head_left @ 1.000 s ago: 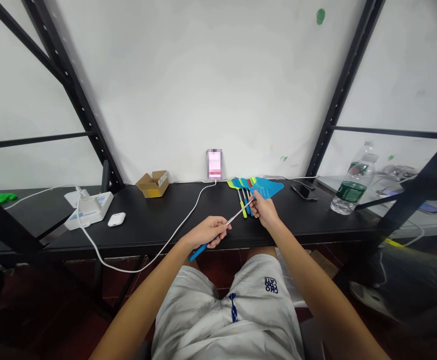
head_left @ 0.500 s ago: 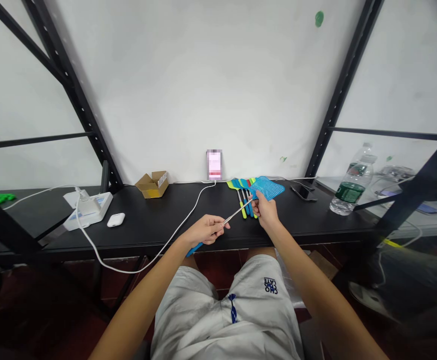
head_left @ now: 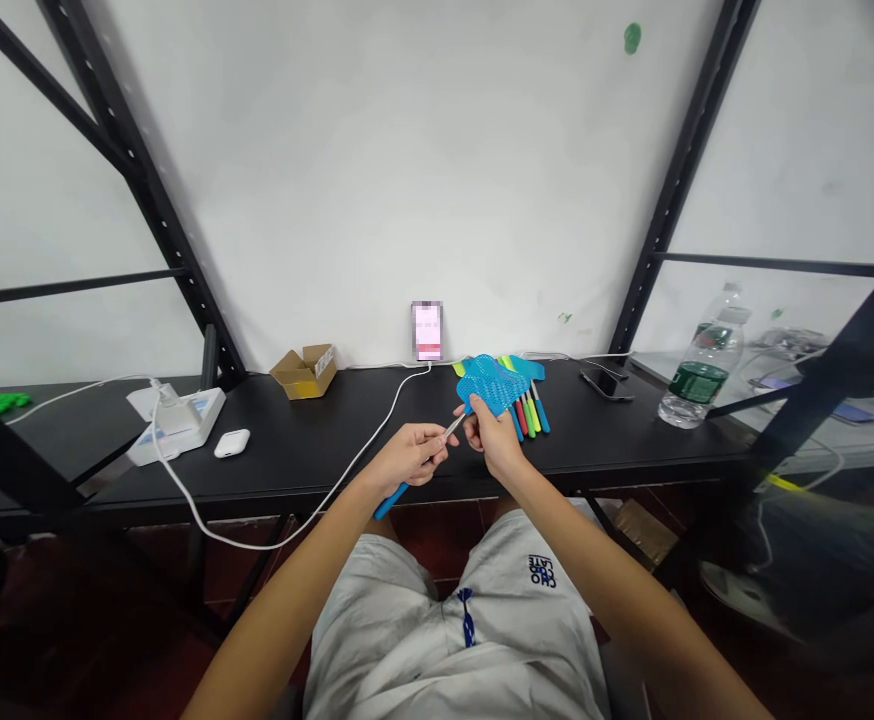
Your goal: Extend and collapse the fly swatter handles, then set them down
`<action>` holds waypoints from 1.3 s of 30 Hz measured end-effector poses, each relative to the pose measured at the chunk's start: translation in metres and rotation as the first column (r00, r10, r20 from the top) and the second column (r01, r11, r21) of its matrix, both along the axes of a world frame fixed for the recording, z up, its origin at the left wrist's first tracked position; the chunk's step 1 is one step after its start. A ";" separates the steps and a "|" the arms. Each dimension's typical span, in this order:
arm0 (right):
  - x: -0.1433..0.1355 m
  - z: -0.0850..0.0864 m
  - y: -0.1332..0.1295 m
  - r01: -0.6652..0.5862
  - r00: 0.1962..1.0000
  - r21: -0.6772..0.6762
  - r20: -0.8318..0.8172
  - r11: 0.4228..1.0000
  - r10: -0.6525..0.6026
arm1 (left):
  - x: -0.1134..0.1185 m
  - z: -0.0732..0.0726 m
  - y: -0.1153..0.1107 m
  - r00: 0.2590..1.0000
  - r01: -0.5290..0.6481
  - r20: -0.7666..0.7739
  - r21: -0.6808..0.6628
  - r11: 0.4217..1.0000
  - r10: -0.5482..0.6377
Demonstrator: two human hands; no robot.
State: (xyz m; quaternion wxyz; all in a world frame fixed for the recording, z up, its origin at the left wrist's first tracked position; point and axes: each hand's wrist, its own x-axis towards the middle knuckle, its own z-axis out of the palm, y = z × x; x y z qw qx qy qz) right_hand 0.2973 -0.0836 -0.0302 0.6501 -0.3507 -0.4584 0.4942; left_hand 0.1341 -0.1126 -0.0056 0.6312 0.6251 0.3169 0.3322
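A blue fly swatter [head_left: 495,384] with a perforated head and thin metal shaft is held between my two hands above the table's front. My right hand [head_left: 491,436] is closed where the shaft meets the head. My left hand [head_left: 409,456] is closed on the shaft's lower part, and the blue handle end sticks out below it. A short length of bare metal shows between the hands. Behind the swatter head, several fly swatters [head_left: 531,412] with red, green, yellow and blue handles lie side by side, their heads partly covered.
On the black table [head_left: 294,450] are an open cardboard box [head_left: 304,373], a white earphone case [head_left: 232,443], a power strip [head_left: 182,425], a dark phone [head_left: 606,383] and a water bottle [head_left: 699,375]. A lit phone [head_left: 428,331] leans on the wall, its white cable [head_left: 362,447] looping left.
My right hand has come left and slightly down with the swatter head, toward my left hand. The bare shaft between the hands has become much shorter. More of the lying swatters' handles show.
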 end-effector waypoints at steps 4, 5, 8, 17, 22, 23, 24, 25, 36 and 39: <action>0.002 0.000 0.002 -0.013 1.000 0.016 -0.001 1.000 0.013 | 0.002 0.001 -0.002 1.000 0.001 0.006 -0.019 1.000 -0.001; 0.001 -0.001 0.001 -0.019 1.000 0.018 0.001 1.000 0.019 | 0.002 0.002 -0.002 1.000 0.002 0.006 -0.022 1.000 -0.002; -0.005 -0.001 -0.004 -0.071 0.997 -0.010 0.039 0.997 0.071 | 0.004 0.001 -0.001 0.998 -0.048 0.048 -0.006 0.999 0.048; -0.028 -0.003 -0.031 -0.297 0.778 -0.064 0.562 0.953 0.281 | 0.002 0.002 0.005 0.853 -0.494 0.238 0.080 0.866 0.465; -0.024 0.005 -0.039 -0.253 0.677 0.080 0.727 0.964 0.117 | -0.002 0.006 0.003 0.833 -0.548 0.195 0.159 0.821 0.518; -0.023 0.006 -0.040 -0.238 0.664 0.125 0.745 0.963 0.067 | -0.002 0.006 0.003 0.840 -0.541 0.176 0.179 0.822 0.514; -0.022 0.007 -0.040 -0.231 0.652 0.164 0.757 0.959 0.027 | -0.001 0.005 0.003 0.850 -0.526 0.157 0.198 0.827 0.503; -0.020 0.009 -0.040 -0.228 0.647 0.197 0.763 0.954 -0.004 | -0.001 0.004 0.004 0.862 -0.507 0.138 0.220 0.833 0.488; 0.073 0.035 0.009 0.284 0.345 0.274 0.865 0.919 -0.365 | -0.001 -0.012 0.014 0.922 -0.331 -0.098 0.308 0.892 0.376; 0.120 0.031 0.027 0.475 0.111 0.167 0.963 0.864 -0.247 | -0.002 -0.026 0.024 0.911 -0.302 -0.168 0.346 0.888 0.376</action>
